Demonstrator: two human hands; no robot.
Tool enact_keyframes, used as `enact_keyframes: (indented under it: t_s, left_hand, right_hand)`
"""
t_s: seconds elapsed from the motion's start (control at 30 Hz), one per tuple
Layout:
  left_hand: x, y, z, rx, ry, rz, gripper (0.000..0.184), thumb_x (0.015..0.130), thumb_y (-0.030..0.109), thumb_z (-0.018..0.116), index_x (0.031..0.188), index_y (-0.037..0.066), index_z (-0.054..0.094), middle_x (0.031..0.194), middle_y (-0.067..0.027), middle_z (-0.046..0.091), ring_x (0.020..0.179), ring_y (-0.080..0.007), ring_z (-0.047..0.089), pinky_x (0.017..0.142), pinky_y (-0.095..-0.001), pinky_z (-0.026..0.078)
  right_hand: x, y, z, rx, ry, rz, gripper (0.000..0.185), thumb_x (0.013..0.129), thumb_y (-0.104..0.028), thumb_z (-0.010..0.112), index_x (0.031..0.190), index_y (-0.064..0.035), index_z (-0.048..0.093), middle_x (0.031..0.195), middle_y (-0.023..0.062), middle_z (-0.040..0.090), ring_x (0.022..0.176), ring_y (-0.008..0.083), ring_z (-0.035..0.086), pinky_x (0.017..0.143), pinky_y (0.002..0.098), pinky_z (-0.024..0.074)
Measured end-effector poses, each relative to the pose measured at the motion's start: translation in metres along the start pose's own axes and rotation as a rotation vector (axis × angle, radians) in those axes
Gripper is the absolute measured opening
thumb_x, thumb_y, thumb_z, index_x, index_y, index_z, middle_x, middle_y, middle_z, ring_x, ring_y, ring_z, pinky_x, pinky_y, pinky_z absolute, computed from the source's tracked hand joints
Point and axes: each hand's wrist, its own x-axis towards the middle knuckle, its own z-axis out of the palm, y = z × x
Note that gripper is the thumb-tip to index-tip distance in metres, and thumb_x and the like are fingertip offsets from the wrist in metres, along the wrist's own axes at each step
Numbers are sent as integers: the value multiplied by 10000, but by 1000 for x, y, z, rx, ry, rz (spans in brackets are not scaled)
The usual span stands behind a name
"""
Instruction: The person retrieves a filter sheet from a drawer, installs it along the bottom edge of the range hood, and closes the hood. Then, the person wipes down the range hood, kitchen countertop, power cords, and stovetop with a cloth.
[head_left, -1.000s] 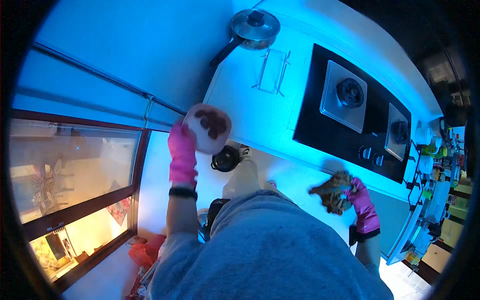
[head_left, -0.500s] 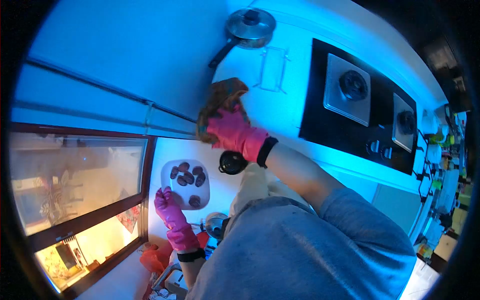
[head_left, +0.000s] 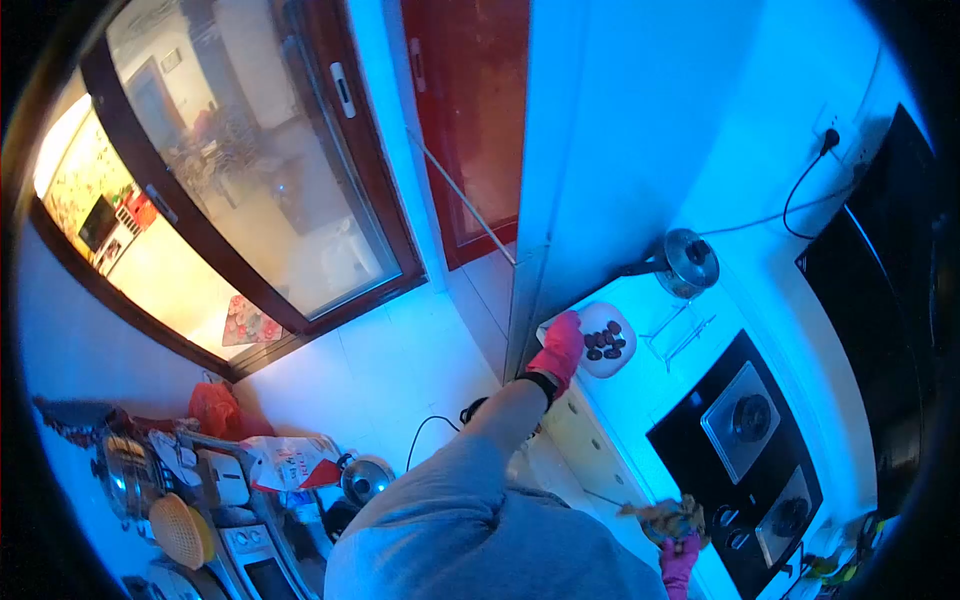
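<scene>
My left hand, in a pink rubber glove, is closed on the left edge of a white tray. Several dark reddish-brown oval pieces lie in the tray, which is at the counter's end; I cannot tell whether it rests on it. In my right hand, also gloved in pink, is a bunched, patterned brownish cloth, over the counter's front edge near the hob. The fingers of that hand are partly hidden by the cloth.
A lidded pan and a wire rack stand beyond the tray. The black two-burner hob is to the right. A sliding glass door is at the left, and appliances and pots crowd the lower left.
My view has swung round to the left. My left hand has brought the tray from over the floor to the counter's end. The right hand, with the cloth, has moved from there toward the hob.
</scene>
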Motion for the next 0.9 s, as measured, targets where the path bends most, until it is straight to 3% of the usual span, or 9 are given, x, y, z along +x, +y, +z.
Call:
enact_keyframes:
  t_s: [0.1,0.17,0.27,0.37,0.4,0.47,0.63,0.73,0.9]
  left_hand:
    - [-1,-6,32,-565,68,-314,338,984,272,425,1071,1,608,1048,-154,660,993,-300,626,864,-440,484]
    - [0,-10,29,211,-229,-102,360,963,250,456,1193,-1,574,1146,-201,625,1083,-325,597,946,-436,458]
    - [-35,42,-10,555,-207,137,508,916,252,494,1344,-19,463,1241,-247,567,1157,-381,549,1010,-488,408]
    - [-58,24,-41,949,-132,568,555,875,228,568,1340,-52,453,1311,-228,526,1227,-387,498,1034,-492,390]
    - [-68,71,-90,451,-402,186,539,891,228,567,1352,-29,458,1371,-239,482,1264,-386,472,1075,-445,371]
    - [-107,39,-109,248,-232,267,500,905,218,572,1343,-1,472,1346,-251,489,1266,-398,461,1079,-441,365]
    - [-153,3,-197,562,-438,-79,598,890,293,608,1378,-5,433,1428,-274,415,1367,-419,336,1137,-467,291]
    - [-160,-8,-231,549,-383,-154,595,885,290,618,1375,5,440,1439,-277,402,1363,-427,342,1134,-474,300]
    - [-165,8,-298,431,-190,-125,562,891,290,619,1359,18,470,1445,-285,394,1363,-414,357,1130,-467,315]
  right_hand:
    - [6,91,-38,175,74,409,239,924,-142,632,1124,-39,550,862,78,639,493,140,524,398,293,410]
    - [10,48,-41,253,147,616,256,914,-147,649,1104,-8,549,883,85,640,506,141,536,406,300,429]
    - [22,134,-29,129,138,209,301,927,-144,631,1178,-4,543,904,90,645,541,154,563,429,317,464]
    - [15,28,-40,-53,-115,-201,333,956,-140,573,1284,-84,559,1086,149,624,873,229,642,661,346,548]
    - [21,37,-39,-840,87,-628,313,934,-161,602,1235,-76,586,1061,150,627,861,235,626,690,367,535]
    - [2,-18,-21,12,85,328,390,821,-207,740,1126,-5,608,997,152,651,929,294,617,826,378,495]
    - [6,-116,41,-163,131,-99,366,824,-256,775,1042,-9,616,952,109,657,808,219,592,725,355,489]
    - [32,-255,67,438,62,405,280,857,-234,765,993,-53,599,848,4,627,737,75,582,620,231,463]
    - [105,-352,129,574,-225,151,249,859,-221,761,900,-77,563,749,-2,597,536,74,533,442,239,417]
